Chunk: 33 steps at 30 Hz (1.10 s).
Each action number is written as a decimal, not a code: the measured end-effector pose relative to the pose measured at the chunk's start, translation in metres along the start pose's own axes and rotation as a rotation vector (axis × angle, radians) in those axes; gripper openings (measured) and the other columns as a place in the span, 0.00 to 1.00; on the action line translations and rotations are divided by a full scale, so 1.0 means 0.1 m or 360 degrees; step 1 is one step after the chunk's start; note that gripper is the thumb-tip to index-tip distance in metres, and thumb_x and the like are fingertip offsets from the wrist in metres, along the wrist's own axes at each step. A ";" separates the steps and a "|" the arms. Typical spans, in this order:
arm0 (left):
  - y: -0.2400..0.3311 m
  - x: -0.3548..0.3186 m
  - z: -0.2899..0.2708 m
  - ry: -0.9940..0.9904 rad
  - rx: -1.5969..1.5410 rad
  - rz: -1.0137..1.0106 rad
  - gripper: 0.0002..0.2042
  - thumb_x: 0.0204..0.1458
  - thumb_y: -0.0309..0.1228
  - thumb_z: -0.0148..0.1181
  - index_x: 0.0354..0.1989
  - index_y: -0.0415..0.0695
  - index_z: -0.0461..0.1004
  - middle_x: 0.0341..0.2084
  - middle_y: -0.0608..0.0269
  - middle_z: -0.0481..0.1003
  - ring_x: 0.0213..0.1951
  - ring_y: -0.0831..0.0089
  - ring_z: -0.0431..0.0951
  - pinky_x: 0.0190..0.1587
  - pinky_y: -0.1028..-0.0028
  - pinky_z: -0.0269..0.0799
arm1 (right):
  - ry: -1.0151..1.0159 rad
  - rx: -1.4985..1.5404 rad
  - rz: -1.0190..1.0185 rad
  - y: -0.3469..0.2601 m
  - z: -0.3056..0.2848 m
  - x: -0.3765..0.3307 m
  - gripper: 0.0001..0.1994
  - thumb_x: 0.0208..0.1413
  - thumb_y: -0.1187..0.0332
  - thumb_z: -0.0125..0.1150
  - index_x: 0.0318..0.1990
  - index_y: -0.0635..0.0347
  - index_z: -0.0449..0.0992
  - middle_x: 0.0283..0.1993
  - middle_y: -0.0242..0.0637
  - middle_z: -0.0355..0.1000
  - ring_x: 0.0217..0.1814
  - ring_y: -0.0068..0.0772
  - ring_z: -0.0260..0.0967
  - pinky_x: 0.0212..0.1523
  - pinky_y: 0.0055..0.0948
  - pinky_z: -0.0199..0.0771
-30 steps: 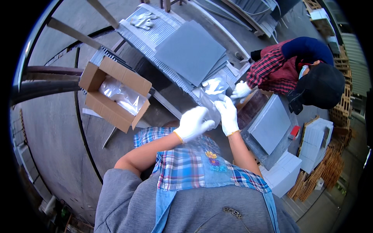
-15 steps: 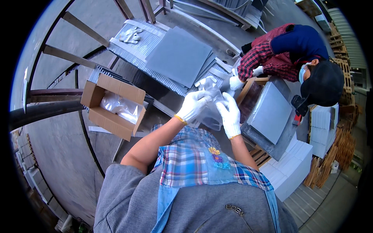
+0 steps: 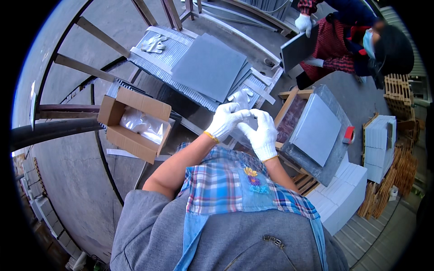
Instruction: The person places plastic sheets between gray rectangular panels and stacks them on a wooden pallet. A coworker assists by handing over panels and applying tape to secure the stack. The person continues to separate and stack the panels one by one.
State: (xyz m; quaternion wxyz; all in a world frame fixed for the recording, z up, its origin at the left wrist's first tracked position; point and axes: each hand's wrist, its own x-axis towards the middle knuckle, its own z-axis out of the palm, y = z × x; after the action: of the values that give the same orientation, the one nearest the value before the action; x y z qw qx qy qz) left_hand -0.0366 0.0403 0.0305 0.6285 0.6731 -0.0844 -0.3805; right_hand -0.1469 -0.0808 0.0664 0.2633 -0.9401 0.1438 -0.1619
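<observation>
Both my hands wear white knitted gloves and meet in front of my apron. My left hand pinches the clear plastic bag, which hangs crumpled below the fingers. From the right, my right hand closes on the bag too, its fingertips close to the left ones. The fingers partly hide the bag. Just beyond, a stack of flat grey panels lies on a bench. To the left, an open cardboard box holds shiny clear plastic bags.
A pair of white gloves lies on the bench. On the right, a grey panel rests on a film-covered stack beside a red object. White blocks are piled nearer. A co-worker at far right holds a dark panel.
My right hand has moved left, up to my left hand, with its fingers curled on the bag. The co-worker has moved from the panel stack toward the far right and now carries a dark panel.
</observation>
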 end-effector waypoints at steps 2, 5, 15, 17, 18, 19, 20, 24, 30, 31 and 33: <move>-0.01 -0.01 -0.03 -0.0021 -0.0030 0.0012 0.10 0.53 0.33 0.69 0.29 0.40 0.78 0.21 0.74 0.72 0.23 0.84 0.68 0.25 0.79 0.63 | -0.0096 0.0214 0.0176 0.06 0.03 0.01 0.17 0.53 0.62 0.71 0.48 0.57 0.77 0.42 0.36 0.76 0.43 0.36 0.76 0.46 0.32 0.75; 0.05 -0.07 -0.08 -0.0075 -0.0217 -0.0046 0.10 0.54 0.34 0.69 0.30 0.41 0.78 0.22 0.75 0.71 0.24 0.84 0.68 0.26 0.80 0.62 | -0.0273 0.0677 0.0423 -0.01 -0.04 0.07 0.12 0.55 0.61 0.69 0.42 0.58 0.77 0.38 0.40 0.77 0.41 0.40 0.76 0.43 0.35 0.74; -0.03 -0.10 -0.29 -0.0058 -0.0225 0.0085 0.12 0.52 0.37 0.71 0.33 0.40 0.78 0.25 0.73 0.73 0.29 0.84 0.69 0.32 0.79 0.67 | -0.0293 0.1702 0.1061 0.23 0.04 0.10 0.14 0.67 0.57 0.56 0.43 0.59 0.77 0.35 0.28 0.75 0.34 0.18 0.69 0.38 0.22 0.72; -0.06 -0.09 -0.29 -0.0062 -0.0017 0.0169 0.14 0.52 0.37 0.72 0.34 0.39 0.77 0.26 0.73 0.73 0.29 0.84 0.69 0.33 0.79 0.67 | -0.0330 0.1496 0.1096 0.02 -0.01 0.23 0.16 0.66 0.55 0.57 0.40 0.61 0.77 0.31 0.27 0.73 0.31 0.18 0.68 0.34 0.23 0.69; -0.02 -0.11 -0.28 -0.0053 0.0069 0.0204 0.14 0.51 0.38 0.73 0.32 0.40 0.77 0.25 0.73 0.72 0.29 0.84 0.68 0.33 0.78 0.67 | -0.0347 0.1390 0.1110 -0.08 -0.02 0.29 0.17 0.65 0.55 0.58 0.39 0.62 0.77 0.30 0.26 0.72 0.29 0.18 0.68 0.32 0.23 0.67; 0.00 -0.13 -0.27 -0.0045 0.0155 0.0241 0.14 0.50 0.38 0.73 0.31 0.40 0.76 0.24 0.74 0.71 0.29 0.84 0.67 0.32 0.78 0.66 | -0.0354 0.1088 0.0948 -0.13 -0.01 0.32 0.17 0.64 0.54 0.58 0.39 0.62 0.77 0.30 0.29 0.74 0.31 0.21 0.70 0.33 0.25 0.69; 0.00 -0.15 -0.22 0.0021 0.0125 0.0350 0.16 0.49 0.38 0.75 0.28 0.41 0.73 0.23 0.74 0.68 0.28 0.83 0.64 0.31 0.78 0.64 | -0.0362 0.0787 0.0784 -0.17 0.00 0.35 0.17 0.63 0.54 0.59 0.39 0.62 0.77 0.31 0.32 0.76 0.32 0.24 0.73 0.34 0.27 0.70; 0.08 -0.18 -0.25 -0.0007 0.0224 0.0436 0.13 0.53 0.36 0.70 0.30 0.40 0.76 0.24 0.73 0.70 0.29 0.83 0.67 0.31 0.79 0.65 | -0.0287 0.0810 0.0727 -0.01 0.14 0.33 0.12 0.64 0.60 0.58 0.41 0.61 0.78 0.35 0.35 0.77 0.36 0.29 0.75 0.38 0.28 0.74; -0.17 -0.10 -0.64 0.0331 -0.0239 -0.0004 0.12 0.57 0.34 0.65 0.30 0.35 0.79 0.23 0.70 0.75 0.29 0.84 0.70 0.33 0.76 0.68 | 0.0096 0.2140 0.1496 0.48 0.28 0.18 0.07 0.65 0.64 0.57 0.46 0.53 0.76 0.42 0.33 0.78 0.42 0.33 0.77 0.44 0.37 0.77; -0.15 -0.13 -0.86 0.0488 -0.0013 0.0175 0.11 0.57 0.32 0.63 0.29 0.34 0.78 0.22 0.70 0.74 0.28 0.84 0.70 0.31 0.77 0.67 | 0.0167 0.2377 0.1542 0.75 0.34 0.07 0.07 0.66 0.64 0.57 0.47 0.52 0.75 0.44 0.34 0.78 0.44 0.34 0.77 0.45 0.39 0.78; -0.27 -0.22 -1.46 0.0824 0.0146 0.0314 0.11 0.57 0.30 0.63 0.26 0.36 0.77 0.20 0.71 0.71 0.25 0.83 0.67 0.27 0.75 0.65 | 0.0218 0.2667 0.1615 1.18 0.36 -0.13 0.12 0.71 0.60 0.45 0.52 0.51 0.71 0.56 0.36 0.73 0.60 0.41 0.70 0.62 0.50 0.69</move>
State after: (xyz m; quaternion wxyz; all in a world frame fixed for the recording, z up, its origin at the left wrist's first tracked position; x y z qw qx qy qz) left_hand 0.0286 0.1727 0.0035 0.6320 0.7642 -0.0033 -0.1285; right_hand -0.1665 -0.1569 -0.0294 0.8746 -0.2641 0.3841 -0.1333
